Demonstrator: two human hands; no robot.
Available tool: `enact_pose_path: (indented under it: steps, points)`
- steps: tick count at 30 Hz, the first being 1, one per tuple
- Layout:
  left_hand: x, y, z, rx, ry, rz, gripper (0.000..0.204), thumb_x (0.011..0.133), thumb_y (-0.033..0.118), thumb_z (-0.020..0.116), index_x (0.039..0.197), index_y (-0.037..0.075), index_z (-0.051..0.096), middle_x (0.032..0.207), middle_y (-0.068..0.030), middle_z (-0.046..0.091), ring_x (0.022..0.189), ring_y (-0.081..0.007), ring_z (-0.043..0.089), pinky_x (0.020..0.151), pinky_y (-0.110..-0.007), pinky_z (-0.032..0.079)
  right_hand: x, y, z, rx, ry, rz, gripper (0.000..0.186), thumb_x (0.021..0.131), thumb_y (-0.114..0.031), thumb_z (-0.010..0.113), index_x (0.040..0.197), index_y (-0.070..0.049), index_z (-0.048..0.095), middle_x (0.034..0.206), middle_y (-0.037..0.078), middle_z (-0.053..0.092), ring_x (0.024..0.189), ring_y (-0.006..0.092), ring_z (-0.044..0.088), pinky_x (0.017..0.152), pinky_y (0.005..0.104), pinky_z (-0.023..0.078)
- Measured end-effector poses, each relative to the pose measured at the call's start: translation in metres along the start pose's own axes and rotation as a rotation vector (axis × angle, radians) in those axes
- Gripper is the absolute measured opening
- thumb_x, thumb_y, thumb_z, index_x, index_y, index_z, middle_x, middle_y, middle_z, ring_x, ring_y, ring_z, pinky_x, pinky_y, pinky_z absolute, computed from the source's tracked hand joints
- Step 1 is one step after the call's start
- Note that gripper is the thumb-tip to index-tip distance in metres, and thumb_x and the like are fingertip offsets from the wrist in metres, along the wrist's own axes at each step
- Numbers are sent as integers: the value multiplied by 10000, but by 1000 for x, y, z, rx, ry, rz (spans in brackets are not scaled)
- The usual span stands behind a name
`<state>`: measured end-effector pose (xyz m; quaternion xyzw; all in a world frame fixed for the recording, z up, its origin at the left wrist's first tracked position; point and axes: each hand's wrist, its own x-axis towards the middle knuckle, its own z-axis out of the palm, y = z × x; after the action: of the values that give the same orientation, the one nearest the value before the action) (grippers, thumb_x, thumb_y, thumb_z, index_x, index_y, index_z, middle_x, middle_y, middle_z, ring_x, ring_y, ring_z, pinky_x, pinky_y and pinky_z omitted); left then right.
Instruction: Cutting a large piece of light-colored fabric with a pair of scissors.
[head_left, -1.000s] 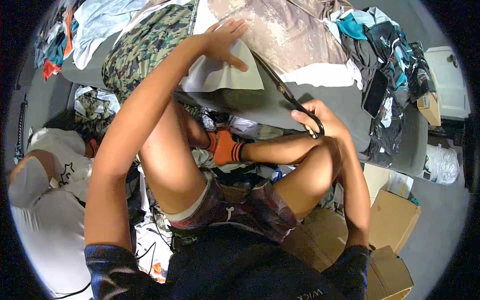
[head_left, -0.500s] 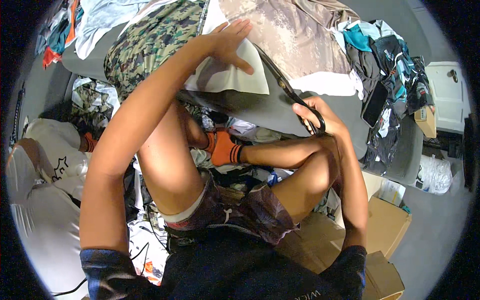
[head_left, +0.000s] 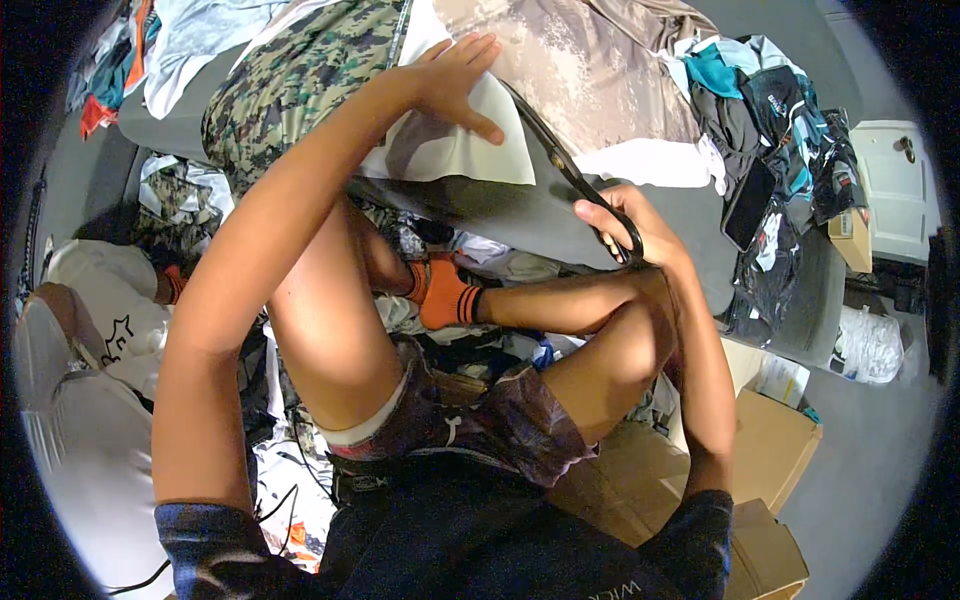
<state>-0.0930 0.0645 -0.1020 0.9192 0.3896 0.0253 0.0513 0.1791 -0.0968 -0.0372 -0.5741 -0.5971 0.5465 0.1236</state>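
Phone and teal cloth right of scissors

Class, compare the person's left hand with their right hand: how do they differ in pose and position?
The left hand lies palm down on the white cloth, while the right hand grips the black scissors.
The left hand's fingers are extended with the thumb spread; the right hand's fingers curl around the handles.
The left hand reaches farther from the torso than the right hand.
Both are bare.
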Motion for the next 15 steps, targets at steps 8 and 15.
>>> enact_pose_path:
  steps: [8, 15]
  points:
    - [-1, 2, -2, 10, 9, 15, 1202, 634, 761, 591, 1466, 26, 131, 1543, -118, 119, 1424, -236, 114, 1141, -429, 118, -2, -2, 3, 15, 11, 3, 487, 855, -423, 631, 510, -126, 458, 442, -28, 401, 371, 64, 363, 347, 223, 265]
    - [-2, 3, -4, 15, 0, 8, 1212, 622, 775, 582, 1465, 24, 141, 1541, -120, 126, 1425, -228, 107, 1143, -416, 112, -2, 0, 3, 15, 20, 3, 492, 855, -427, 629, 504, -128, 458, 440, -29, 402, 371, 65, 364, 348, 221, 262]
